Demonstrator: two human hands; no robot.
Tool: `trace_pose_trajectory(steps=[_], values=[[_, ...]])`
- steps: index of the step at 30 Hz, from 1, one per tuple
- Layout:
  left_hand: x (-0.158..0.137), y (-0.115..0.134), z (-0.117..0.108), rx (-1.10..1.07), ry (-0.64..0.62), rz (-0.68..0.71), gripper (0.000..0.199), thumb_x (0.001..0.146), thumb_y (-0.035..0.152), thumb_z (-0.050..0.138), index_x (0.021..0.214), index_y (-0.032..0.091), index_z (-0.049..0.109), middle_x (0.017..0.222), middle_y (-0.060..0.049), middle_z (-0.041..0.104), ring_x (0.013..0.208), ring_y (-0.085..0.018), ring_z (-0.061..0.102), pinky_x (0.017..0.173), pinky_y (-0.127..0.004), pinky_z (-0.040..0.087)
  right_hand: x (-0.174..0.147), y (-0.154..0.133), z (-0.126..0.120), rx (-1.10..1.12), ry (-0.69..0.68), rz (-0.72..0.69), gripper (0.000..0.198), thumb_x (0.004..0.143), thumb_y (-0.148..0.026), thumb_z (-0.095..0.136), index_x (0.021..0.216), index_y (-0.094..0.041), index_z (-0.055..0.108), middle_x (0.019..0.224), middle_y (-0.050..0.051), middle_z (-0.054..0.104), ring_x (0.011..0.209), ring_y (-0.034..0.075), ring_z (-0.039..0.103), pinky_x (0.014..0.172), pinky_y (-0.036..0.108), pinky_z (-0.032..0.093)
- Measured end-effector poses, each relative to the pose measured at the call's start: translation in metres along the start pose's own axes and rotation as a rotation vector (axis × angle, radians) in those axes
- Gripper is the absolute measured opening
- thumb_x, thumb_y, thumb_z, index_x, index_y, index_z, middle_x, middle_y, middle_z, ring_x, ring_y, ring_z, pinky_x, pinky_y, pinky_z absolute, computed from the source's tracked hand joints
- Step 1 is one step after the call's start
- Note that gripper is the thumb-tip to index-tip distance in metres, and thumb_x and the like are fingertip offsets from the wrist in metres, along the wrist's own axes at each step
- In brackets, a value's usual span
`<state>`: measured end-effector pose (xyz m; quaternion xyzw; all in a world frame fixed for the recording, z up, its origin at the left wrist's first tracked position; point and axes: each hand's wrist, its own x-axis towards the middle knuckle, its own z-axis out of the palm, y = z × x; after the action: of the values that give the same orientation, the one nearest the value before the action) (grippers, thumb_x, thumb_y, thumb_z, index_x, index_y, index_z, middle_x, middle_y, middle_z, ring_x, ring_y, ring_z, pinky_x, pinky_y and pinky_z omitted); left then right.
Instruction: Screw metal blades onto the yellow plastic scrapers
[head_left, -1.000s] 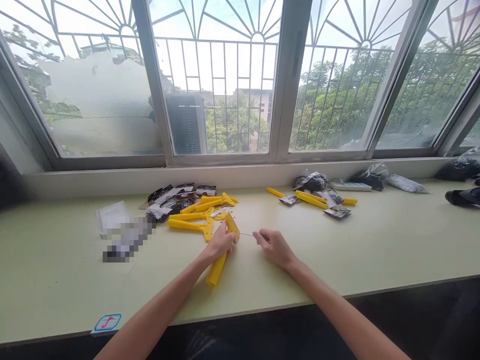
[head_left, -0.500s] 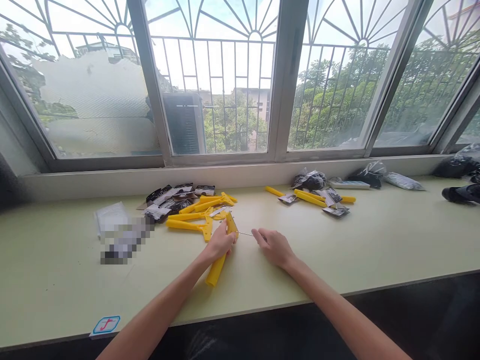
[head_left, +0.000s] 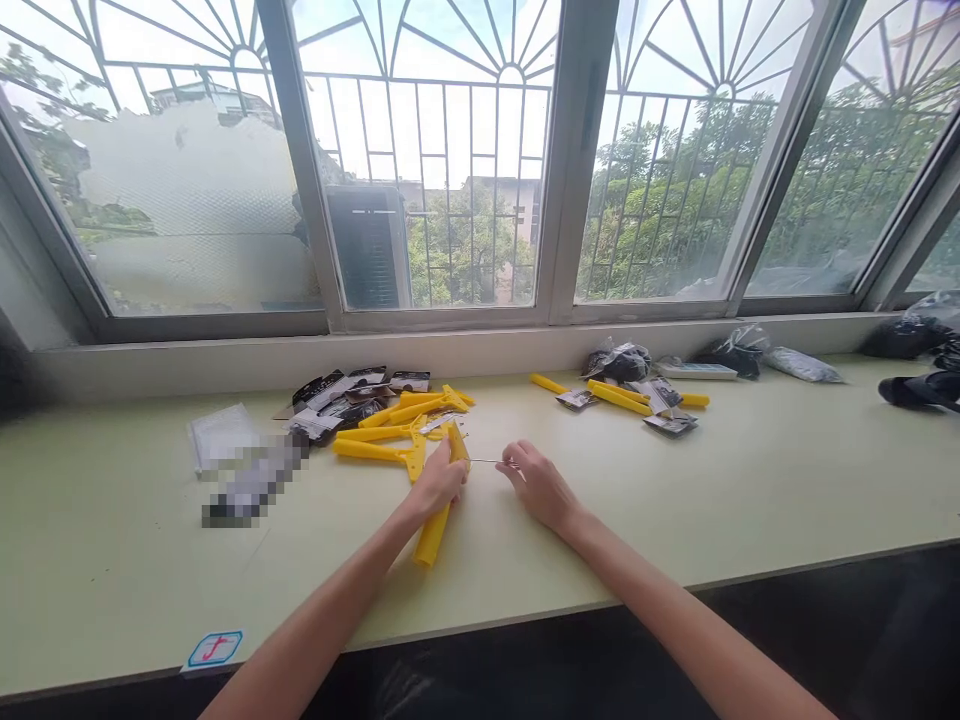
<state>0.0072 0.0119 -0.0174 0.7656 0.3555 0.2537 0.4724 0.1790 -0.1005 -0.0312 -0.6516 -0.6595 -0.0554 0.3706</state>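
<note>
Evidently, the left hand [head_left: 441,482] is gripping a yellow tool [head_left: 433,537] over the bench [head_left: 675,510], likely light, stiff plastic best held near its head [head_left: 457,443], while the right hand [head_left: 538,480] is pinching a rod [head_left: 482,461].

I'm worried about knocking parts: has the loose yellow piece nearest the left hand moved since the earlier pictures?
No, the loose yellow piece shows no shift either way against the window sill.

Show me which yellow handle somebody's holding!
The yellow handle gripped by the left hand, with a thin metal shaft from the right hand pointing at its flat head. The other yellow handles lie unheld on the table.
</note>
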Motion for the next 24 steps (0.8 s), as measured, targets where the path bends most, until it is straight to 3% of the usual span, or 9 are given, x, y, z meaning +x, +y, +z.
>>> trace_pose_trajectory(steps=[3, 5, 11, 14, 18, 21, 24], values=[[-0.0008, 0.0048, 0.0018, 0.027, 0.028, -0.071, 0.039, 0.08, 0.026, 0.054, 0.116, 0.016, 0.047, 0.081, -0.001, 0.056, 0.047, -0.011, 0.049, 0.044, -0.025, 0.043, -0.0018, -0.002, 0.0015, -0.008, -0.061, 0.094, 0.036, 0.104, -0.037, 0.045, 0.071, -0.023, 0.048, 0.069, 0.003, 0.059, 0.059, 0.017, 0.051, 0.06, 0.029, 0.037], [-0.0017, 0.008, 0.0026, 0.034, 0.028, -0.082, 0.038, 0.079, 0.025, 0.054, 0.115, 0.016, 0.047, 0.081, -0.001, 0.056, 0.046, -0.011, 0.049, 0.044, -0.025, 0.043, -0.0028, -0.0012, 0.0025, 0.018, -0.053, 0.087, 0.039, 0.104, -0.036, 0.044, 0.067, -0.023, 0.043, 0.066, 0.002, 0.057, 0.06, 0.017, 0.05, 0.062, 0.03, 0.037], [-0.0031, 0.0094, 0.0024, 0.038, 0.032, -0.085, 0.036, 0.08, 0.023, 0.054, 0.114, 0.017, 0.046, 0.08, 0.0, 0.057, 0.043, -0.01, 0.049, 0.043, -0.025, 0.042, -0.0043, 0.0008, 0.0024, 0.183, 0.062, -0.014, 0.013, 0.095, -0.024, 0.053, 0.083, -0.023, 0.049, 0.089, 0.005, 0.062, 0.076, 0.018, 0.058, 0.07, 0.028, 0.044], [-0.0028, 0.0087, 0.0026, 0.032, 0.022, -0.072, 0.035, 0.081, 0.023, 0.053, 0.114, 0.017, 0.045, 0.08, 0.0, 0.057, 0.042, -0.01, 0.05, 0.042, -0.024, 0.042, -0.0051, -0.0028, 0.0011, 0.055, 0.039, 0.125, 0.019, 0.096, -0.037, 0.056, 0.084, -0.023, 0.052, 0.082, 0.004, 0.065, 0.069, 0.018, 0.058, 0.065, 0.029, 0.039], [-0.0027, 0.0089, 0.0039, 0.033, 0.008, -0.069, 0.031, 0.082, 0.024, 0.053, 0.111, 0.017, 0.045, 0.08, 0.0, 0.057, 0.042, -0.01, 0.05, 0.039, -0.024, 0.041, -0.0053, -0.007, 0.0004, -0.155, -0.042, 0.34, 0.048, 0.093, -0.062, 0.055, 0.067, -0.023, 0.051, 0.063, 0.003, 0.062, 0.057, 0.019, 0.053, 0.058, 0.03, 0.028], [-0.002, 0.0076, 0.0044, 0.025, 0.016, -0.067, 0.032, 0.081, 0.023, 0.053, 0.112, 0.017, 0.044, 0.08, 0.0, 0.056, 0.041, -0.011, 0.05, 0.038, -0.024, 0.041, -0.0048, -0.0058, 0.0002, -0.071, -0.032, 0.32, 0.049, 0.099, -0.055, 0.045, 0.062, -0.022, 0.047, 0.061, 0.003, 0.06, 0.056, 0.017, 0.05, 0.057, 0.03, 0.027], [-0.0003, 0.005, 0.0042, 0.019, 0.025, -0.07, 0.027, 0.082, 0.023, 0.052, 0.108, 0.018, 0.045, 0.079, 0.0, 0.056, 0.041, -0.01, 0.049, 0.038, -0.024, 0.04, -0.0039, -0.0021, -0.0014, 0.155, -0.009, 0.271, 0.038, 0.1, -0.041, 0.041, 0.068, -0.022, 0.051, 0.068, 0.003, 0.062, 0.063, 0.018, 0.053, 0.061, 0.03, 0.034]])
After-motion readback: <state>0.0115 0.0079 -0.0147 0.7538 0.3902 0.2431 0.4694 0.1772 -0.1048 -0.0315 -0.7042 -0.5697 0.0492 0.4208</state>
